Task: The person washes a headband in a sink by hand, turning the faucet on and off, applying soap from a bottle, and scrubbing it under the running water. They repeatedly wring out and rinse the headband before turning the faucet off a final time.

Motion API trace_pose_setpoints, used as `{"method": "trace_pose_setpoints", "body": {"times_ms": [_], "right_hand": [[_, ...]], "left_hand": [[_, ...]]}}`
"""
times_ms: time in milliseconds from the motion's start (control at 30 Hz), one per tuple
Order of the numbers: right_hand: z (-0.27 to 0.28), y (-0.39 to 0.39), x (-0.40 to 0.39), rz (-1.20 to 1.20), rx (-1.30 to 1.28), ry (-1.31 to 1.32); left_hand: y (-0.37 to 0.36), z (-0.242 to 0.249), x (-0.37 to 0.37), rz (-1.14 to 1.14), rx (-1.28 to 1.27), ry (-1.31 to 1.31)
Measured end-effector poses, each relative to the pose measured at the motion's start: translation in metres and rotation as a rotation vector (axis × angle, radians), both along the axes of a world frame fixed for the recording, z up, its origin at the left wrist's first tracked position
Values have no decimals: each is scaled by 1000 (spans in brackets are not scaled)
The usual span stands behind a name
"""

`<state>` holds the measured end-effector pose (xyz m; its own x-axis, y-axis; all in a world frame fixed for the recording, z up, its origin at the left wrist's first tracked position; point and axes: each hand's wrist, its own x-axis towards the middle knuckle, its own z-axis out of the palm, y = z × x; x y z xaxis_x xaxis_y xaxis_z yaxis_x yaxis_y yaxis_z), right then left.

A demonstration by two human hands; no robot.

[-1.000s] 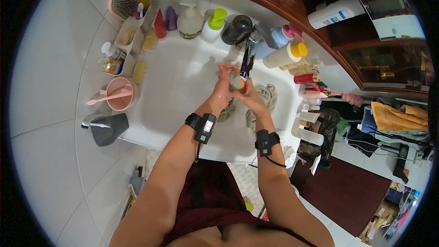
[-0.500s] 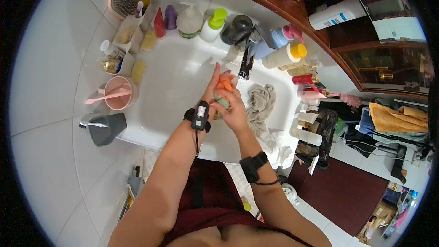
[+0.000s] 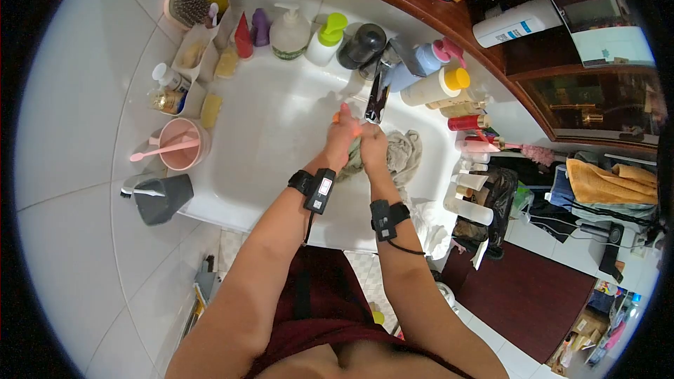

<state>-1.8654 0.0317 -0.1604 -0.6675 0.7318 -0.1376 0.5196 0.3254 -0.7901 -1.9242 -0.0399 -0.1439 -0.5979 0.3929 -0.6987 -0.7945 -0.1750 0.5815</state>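
Observation:
Side by side over the white sink [image 3: 260, 147], just below the black faucet [image 3: 378, 98], are my two hands. My left hand [image 3: 341, 137] is closed on a bunched cloth, with orange parts showing at its fingers. Next to it, my right hand [image 3: 373, 149] is a fist at the same cloth. A grey-green part of the cloth [image 3: 351, 167] hangs between and below the hands. Behind my right hand, a crumpled grey cloth [image 3: 405, 151] lies in the sink. How much of the cloth each hand grips is hidden.
Pump bottles [image 3: 289, 34] and other bottles line the sink's back edge. A yellow-capped bottle [image 3: 432, 88] stands right of the faucet. On the left are a pink cup [image 3: 184, 158] with a toothbrush and a grey cup [image 3: 165, 198]. White cloth [image 3: 430, 228] lies at the front right.
Both hands have moved slightly away from me, toward the faucet. My right hand has turned over into a fist, and the grey-green cloth part now hangs lower between the hands.

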Motion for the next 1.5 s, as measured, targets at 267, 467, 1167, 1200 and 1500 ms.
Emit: {"method": "trace_pose_setpoints", "body": {"times_ms": [267, 467, 1167, 1200, 1500], "right_hand": [[38, 19, 3, 155, -712, 320], [4, 41, 9, 254, -688, 95], [15, 40, 6, 179, -510, 145], [15, 40, 7, 148, -478, 168], [53, 23, 1, -50, -739, -105]], "left_hand": [[-24, -24, -33, -132, 325, -75], [-40, -23, -27, -320, 154, 318], [-56, -27, -54, -323, -151, 597], [-56, -30, -54, -329, -149, 613], [-54, -18, -33, -492, 284, 651]]}}
